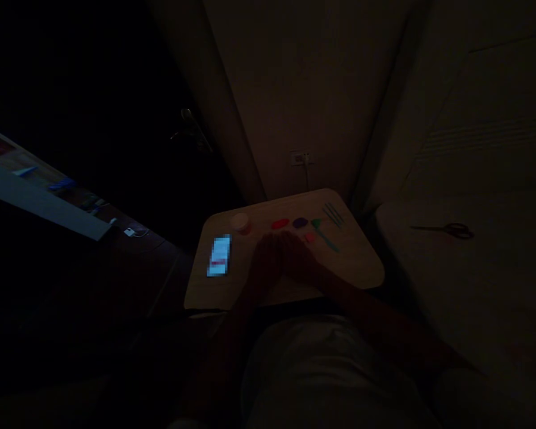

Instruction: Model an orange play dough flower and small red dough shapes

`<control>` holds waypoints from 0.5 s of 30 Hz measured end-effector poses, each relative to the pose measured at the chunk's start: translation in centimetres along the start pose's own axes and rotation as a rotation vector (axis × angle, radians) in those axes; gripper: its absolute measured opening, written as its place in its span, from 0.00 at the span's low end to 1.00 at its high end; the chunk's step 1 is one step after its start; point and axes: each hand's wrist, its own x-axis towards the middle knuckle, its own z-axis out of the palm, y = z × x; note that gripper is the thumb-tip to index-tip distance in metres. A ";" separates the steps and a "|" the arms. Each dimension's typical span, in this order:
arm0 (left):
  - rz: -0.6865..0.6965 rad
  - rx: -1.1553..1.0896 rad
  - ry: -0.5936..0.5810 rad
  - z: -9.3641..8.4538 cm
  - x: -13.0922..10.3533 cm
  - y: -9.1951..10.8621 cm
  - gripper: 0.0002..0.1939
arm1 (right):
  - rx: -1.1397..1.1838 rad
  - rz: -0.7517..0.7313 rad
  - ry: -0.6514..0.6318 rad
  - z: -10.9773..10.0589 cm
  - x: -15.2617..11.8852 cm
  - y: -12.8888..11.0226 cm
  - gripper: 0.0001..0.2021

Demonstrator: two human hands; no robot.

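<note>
Both hands are close together over the middle of the counter (pixel 357 265), the left hand (pixel 268 256) beside the right hand (pixel 298 257). State of grip: cannot be determined; the fingers lie in deep shadow, and any object between them is hidden.

Position of pieces: the red lump (pixel 280 224) lies just beyond the fingertips, the purple lump (pixel 300 223) to its right, and the pink lump (pixel 310 237) just beside the right hand.

Caution: a sideways shift of the right hand could flatten the pink lump or push it against the blue-green stick (pixel 328 240). A forward reach could press the red and purple lumps together. Dim light is the likely cause of either fault. A wide leftward sweep could strike the phone (pixel 218 256) or tip the tub (pixel 240 223).
</note>
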 end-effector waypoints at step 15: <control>-0.031 -0.099 -0.023 0.7 -0.3 -0.1 0.32 | -0.031 0.001 0.007 0.0 -0.1 -0.6 0.26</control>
